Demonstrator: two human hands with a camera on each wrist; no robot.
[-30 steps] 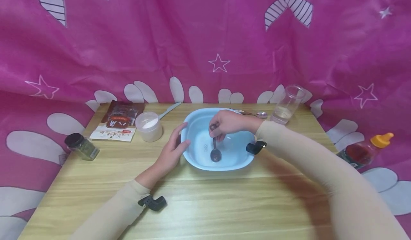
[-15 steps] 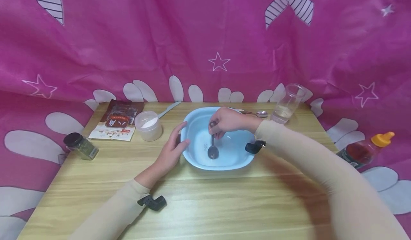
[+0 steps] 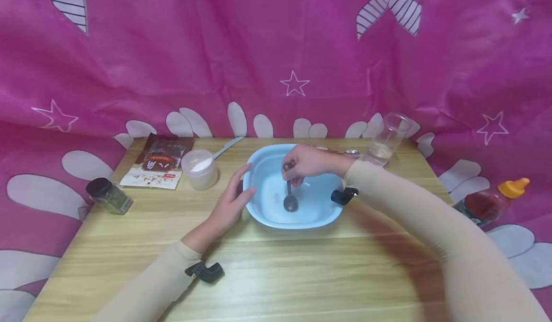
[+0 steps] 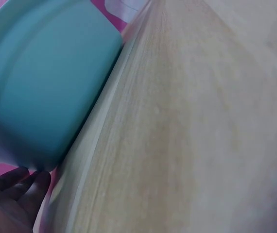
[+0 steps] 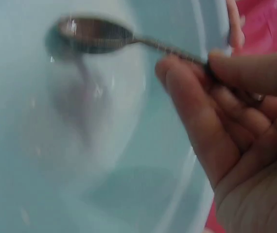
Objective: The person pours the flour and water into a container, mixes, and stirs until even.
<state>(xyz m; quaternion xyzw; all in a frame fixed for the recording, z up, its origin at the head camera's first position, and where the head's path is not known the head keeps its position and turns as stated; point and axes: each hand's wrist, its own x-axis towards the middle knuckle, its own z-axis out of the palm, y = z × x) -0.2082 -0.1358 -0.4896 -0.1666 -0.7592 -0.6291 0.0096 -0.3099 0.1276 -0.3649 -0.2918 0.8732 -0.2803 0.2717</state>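
A light blue basin [image 3: 267, 216] stands mid-table. My left hand [image 3: 226, 204] grips its left side, thumb at the rim; in the left wrist view, the fingers [image 4: 34, 189] touch the outer wall low down. Over the inside of the basin, my right hand [image 3: 304, 163] pinches a dark metal spoon [image 3: 291, 203] by its handle, bowl downward near the bottom. Up close in the right wrist view, the spoon [image 5: 97, 34] is held between thumb and fingers, slightly blurred, above a shiny basin floor with glints and small specks.
Left of the basin are a tub of white powder [image 3: 200, 171], a pale blue utensil [image 3: 228, 146], a brown-and-white packet [image 3: 157, 164] and a black-lidded jar [image 3: 111, 197]. A clear cup [image 3: 385, 140] with liquid, a metal spoon [image 3: 351, 153] and a yellow-capped bottle [image 3: 487, 204] are to the right.
The spoon bowl has shifted a little left and then back right inside the basin, with my right hand moving slightly. My left hand has stayed on the rim.
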